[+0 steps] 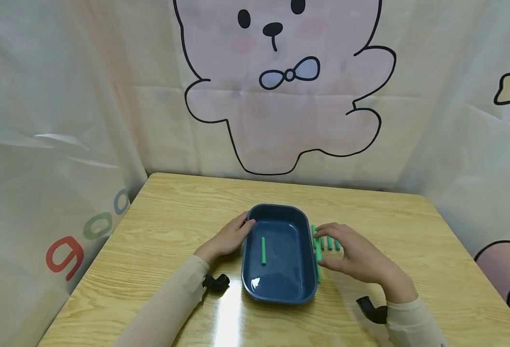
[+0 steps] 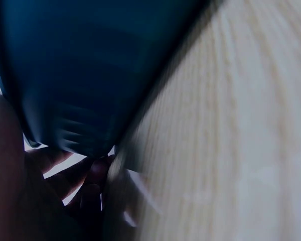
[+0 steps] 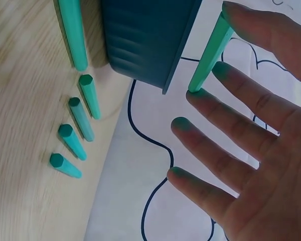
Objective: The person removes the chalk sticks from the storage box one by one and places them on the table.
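My left hand (image 1: 228, 238) grips the left rim of a dark blue plastic basin (image 1: 248, 284), thumb over the edge and fingers outside. In the left wrist view the basin's outer wall (image 2: 90, 65) fills the upper left, with that hand's fingers at its lower end. Just off the basin's right side, my right hand (image 1: 360, 253) pinches a green hexagonal stick (image 3: 209, 54) between thumb and fingertips. A single green stick (image 1: 263, 250) lies inside the basin. On the table, several short green sticks (image 3: 89, 96) lie in a row near another stick (image 3: 73, 35) beside the basin wall.
The light wood table (image 1: 181, 207) carries the basin near its middle. Behind and at both sides hang pale printed curtains (image 1: 150, 120). Black wrist mounts (image 1: 215, 283) stick out from both sleeves, close to the tabletop.
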The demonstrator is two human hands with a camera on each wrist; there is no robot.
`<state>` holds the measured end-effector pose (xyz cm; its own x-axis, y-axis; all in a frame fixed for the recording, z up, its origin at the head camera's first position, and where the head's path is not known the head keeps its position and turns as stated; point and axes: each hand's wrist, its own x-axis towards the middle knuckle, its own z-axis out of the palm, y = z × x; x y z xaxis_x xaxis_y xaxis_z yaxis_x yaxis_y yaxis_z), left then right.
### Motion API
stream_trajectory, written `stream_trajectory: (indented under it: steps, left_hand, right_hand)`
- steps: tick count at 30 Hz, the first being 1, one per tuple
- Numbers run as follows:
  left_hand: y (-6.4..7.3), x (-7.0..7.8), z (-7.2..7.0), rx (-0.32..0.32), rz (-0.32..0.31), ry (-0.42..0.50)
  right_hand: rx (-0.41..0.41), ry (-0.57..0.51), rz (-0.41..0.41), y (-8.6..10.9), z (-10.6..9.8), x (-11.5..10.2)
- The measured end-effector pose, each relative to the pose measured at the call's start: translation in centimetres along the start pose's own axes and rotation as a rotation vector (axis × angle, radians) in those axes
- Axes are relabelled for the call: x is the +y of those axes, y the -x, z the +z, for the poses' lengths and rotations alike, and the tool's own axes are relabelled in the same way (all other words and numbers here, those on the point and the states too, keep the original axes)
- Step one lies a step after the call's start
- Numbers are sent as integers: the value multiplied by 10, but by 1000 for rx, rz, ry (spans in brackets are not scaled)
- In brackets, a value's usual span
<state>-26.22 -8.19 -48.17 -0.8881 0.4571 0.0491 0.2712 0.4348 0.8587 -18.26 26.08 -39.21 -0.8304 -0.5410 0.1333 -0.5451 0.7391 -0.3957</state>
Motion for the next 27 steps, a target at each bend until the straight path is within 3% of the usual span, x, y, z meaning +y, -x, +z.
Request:
stream_trajectory:
  steps: [16, 27]
  left_hand:
    - [2, 4, -2, -9, -5, 19]
    - [-1, 0, -1, -11, -7, -1]
  right_hand:
    - [-26, 3, 28, 4, -6, 2]
    - [-98, -42, 89, 5, -6, 7]
